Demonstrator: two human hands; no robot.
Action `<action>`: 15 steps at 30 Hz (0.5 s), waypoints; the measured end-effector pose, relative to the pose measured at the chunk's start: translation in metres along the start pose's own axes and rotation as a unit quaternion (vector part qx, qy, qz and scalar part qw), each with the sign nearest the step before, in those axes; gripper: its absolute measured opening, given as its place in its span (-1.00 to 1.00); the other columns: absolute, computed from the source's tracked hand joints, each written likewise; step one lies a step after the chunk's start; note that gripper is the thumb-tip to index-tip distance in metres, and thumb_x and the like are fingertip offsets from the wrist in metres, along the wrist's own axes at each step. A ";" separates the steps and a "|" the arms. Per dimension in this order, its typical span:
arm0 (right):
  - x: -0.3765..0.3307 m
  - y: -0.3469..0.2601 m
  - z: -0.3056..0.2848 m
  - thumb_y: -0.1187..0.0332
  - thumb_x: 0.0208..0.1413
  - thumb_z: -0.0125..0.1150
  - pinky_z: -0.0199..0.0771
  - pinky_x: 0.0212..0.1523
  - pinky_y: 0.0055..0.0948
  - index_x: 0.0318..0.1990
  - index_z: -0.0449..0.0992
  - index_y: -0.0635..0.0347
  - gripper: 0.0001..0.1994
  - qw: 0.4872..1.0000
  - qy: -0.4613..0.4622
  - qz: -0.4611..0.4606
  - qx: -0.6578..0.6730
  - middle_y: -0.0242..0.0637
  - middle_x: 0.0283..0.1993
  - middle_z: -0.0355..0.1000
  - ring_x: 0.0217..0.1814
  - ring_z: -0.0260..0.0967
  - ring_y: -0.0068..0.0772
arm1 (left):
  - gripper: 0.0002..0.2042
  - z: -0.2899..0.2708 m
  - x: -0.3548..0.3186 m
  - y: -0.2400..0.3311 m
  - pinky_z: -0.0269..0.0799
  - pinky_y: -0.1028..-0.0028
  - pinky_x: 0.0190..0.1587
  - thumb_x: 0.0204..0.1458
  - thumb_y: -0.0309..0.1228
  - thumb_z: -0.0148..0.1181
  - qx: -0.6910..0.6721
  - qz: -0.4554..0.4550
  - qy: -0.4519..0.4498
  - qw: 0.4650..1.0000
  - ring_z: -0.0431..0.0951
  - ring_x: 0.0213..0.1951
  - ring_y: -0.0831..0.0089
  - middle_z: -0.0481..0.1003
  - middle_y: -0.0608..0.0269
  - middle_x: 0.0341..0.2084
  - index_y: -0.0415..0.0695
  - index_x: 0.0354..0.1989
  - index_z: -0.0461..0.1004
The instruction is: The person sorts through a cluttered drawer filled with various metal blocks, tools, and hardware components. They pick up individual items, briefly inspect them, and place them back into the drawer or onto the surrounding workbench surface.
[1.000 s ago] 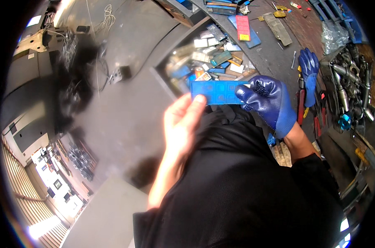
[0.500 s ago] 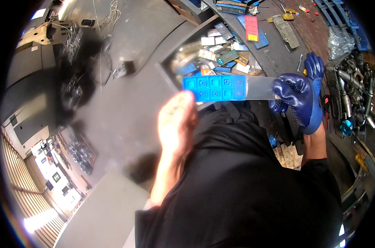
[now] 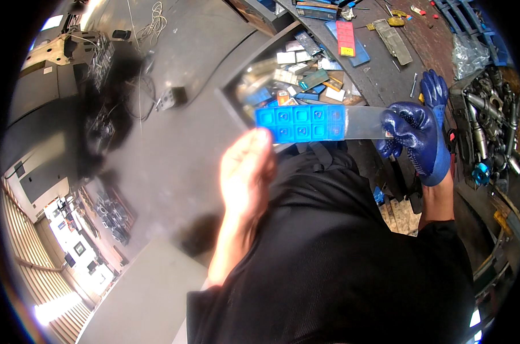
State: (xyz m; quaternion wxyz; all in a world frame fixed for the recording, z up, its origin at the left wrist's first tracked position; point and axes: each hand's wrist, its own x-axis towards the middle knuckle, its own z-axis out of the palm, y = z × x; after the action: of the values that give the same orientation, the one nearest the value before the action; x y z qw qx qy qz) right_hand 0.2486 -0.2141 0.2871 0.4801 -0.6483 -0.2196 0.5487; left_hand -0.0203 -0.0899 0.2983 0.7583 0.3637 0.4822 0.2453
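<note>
My bare left hand (image 3: 245,166) grips the left end of a flat blue insert box (image 3: 302,135), held level in front of my waist. Two rows of square pockets show in it, and some contain small cutting inserts. A clear plastic cover (image 3: 364,122) sticks out past the box's right end. My right hand (image 3: 413,136), in a dark blue coated glove, pinches the far end of this cover between closed fingers. Just beyond it, a second blue glove (image 3: 435,89) rests by the bench edge with its fingers pointing away.
Behind the box, an open drawer (image 3: 230,102) is heaped with small boxes and cases. A red insert case (image 3: 346,38) lies on the workbench (image 3: 380,77), near a worn metal bar (image 3: 393,42). Metal tool holders (image 3: 489,117) crowd the right side, below a clear plastic bag (image 3: 471,56).
Both hands and the insert box have shifted very slightly to the right. Their grips and the length of cover sticking out look the same.
</note>
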 end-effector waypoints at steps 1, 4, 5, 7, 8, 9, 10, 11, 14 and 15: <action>0.001 0.000 -0.001 0.38 0.19 0.36 0.54 -0.39 -0.51 -0.23 0.63 0.32 -0.84 1.000 -0.004 0.001 -0.003 -0.30 -0.41 0.55 -0.44 0.55 -0.50 | -0.73 0.000 0.000 0.000 0.00 0.55 -0.52 0.32 -0.24 0.15 -0.002 0.002 -0.003 1.000 0.09 -0.61 0.66 0.17 0.55 -0.66 0.00 -0.45 0.35; 0.003 0.010 -0.001 0.34 0.20 0.37 0.54 -0.35 -0.52 -0.18 0.65 0.29 -0.82 1.000 -0.008 -0.024 -0.007 -0.31 -0.39 0.57 -0.38 0.56 -0.52 | -0.72 0.000 0.001 0.000 0.01 0.56 -0.52 0.32 -0.23 0.17 0.019 -0.025 -0.019 0.999 0.11 -0.60 0.66 0.23 0.54 -0.65 -0.01 -0.46 0.38; 0.005 0.015 0.004 0.32 0.21 0.36 0.54 -0.34 -0.53 -0.15 0.65 0.28 -0.81 0.999 -0.022 -0.043 -0.013 -0.32 -0.38 0.57 -0.37 0.55 -0.54 | -0.72 0.002 -0.001 -0.001 0.02 0.56 -0.52 0.31 -0.23 0.18 0.045 -0.038 -0.023 0.998 0.12 -0.60 0.67 0.24 0.54 -0.64 -0.02 -0.46 0.40; 0.009 0.022 0.020 0.28 0.26 0.32 0.53 -0.33 -0.53 -0.08 0.66 0.23 -0.78 0.998 -0.035 -0.048 -0.029 -0.32 -0.35 0.58 -0.36 0.52 -0.57 | -0.72 0.010 -0.006 -0.006 0.02 0.57 -0.51 0.30 -0.22 0.19 0.096 -0.066 -0.031 0.993 0.14 -0.59 0.68 0.28 0.54 -0.63 -0.04 -0.45 0.43; 0.010 0.023 0.028 0.26 0.28 0.30 0.53 -0.33 -0.53 -0.03 0.67 0.19 -0.76 0.998 -0.031 -0.034 -0.041 -0.32 -0.34 0.59 -0.36 0.51 -0.58 | -0.74 0.015 -0.006 -0.006 0.02 0.58 -0.51 0.30 -0.21 0.21 0.082 -0.064 -0.035 0.994 0.15 -0.58 0.69 0.30 0.56 -0.62 -0.06 -0.41 0.47; 0.011 0.025 0.030 0.24 0.29 0.29 0.51 -0.34 -0.53 -0.03 0.67 0.19 -0.75 0.997 -0.035 -0.041 -0.054 -0.32 -0.34 0.59 -0.37 0.51 -0.58 | -0.75 0.020 -0.007 -0.005 0.02 0.59 -0.51 0.30 -0.20 0.22 0.068 -0.062 -0.039 0.995 0.15 -0.58 0.71 0.31 0.57 -0.61 -0.08 -0.38 0.51; 0.012 0.026 0.032 0.23 0.30 0.28 0.50 -0.36 -0.52 -0.03 0.67 0.19 -0.75 0.996 -0.040 -0.048 -0.065 -0.31 -0.35 0.59 -0.38 0.51 -0.58 | -0.74 0.018 -0.006 -0.006 0.02 0.60 -0.51 0.29 -0.19 0.22 0.073 -0.060 -0.049 0.994 0.15 -0.57 0.71 0.31 0.58 -0.61 -0.09 -0.36 0.52; 0.013 0.026 0.034 0.22 0.31 0.27 0.49 -0.38 -0.51 -0.02 0.67 0.19 -0.74 0.994 -0.046 -0.056 -0.077 -0.31 -0.35 0.59 -0.40 0.50 -0.58 | -0.75 0.018 -0.005 -0.008 0.02 0.60 -0.51 0.29 -0.18 0.22 0.083 -0.057 -0.046 0.994 0.15 -0.57 0.72 0.31 0.59 -0.61 -0.09 -0.34 0.53; 0.015 0.018 0.053 0.22 0.32 0.24 0.47 -0.40 -0.35 0.00 0.62 0.21 -0.73 0.966 -0.058 -0.066 -0.242 -0.26 -0.36 0.61 -0.41 0.54 -0.45 | -0.75 0.017 -0.006 -0.016 0.07 0.60 -0.44 0.30 -0.19 0.21 0.133 -0.053 -0.019 0.989 0.19 -0.51 0.71 0.35 0.58 -0.55 -0.15 -0.24 0.56; 0.015 0.019 0.054 0.23 0.32 0.24 0.47 -0.40 -0.32 0.00 0.60 0.22 -0.73 0.948 -0.056 -0.083 -0.302 -0.26 -0.37 0.61 -0.43 0.54 -0.42 | -0.74 0.015 -0.005 -0.018 0.13 0.59 -0.37 0.31 -0.20 0.20 0.153 -0.054 -0.017 0.987 0.24 -0.45 0.69 0.39 0.55 -0.48 -0.18 -0.17 0.57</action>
State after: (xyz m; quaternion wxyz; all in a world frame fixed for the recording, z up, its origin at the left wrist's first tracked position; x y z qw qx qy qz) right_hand 0.1989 -0.1896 0.2668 0.2927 -0.7105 -0.4542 0.4508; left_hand -0.0079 -0.1093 0.2912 0.7140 0.4524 0.5204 0.1211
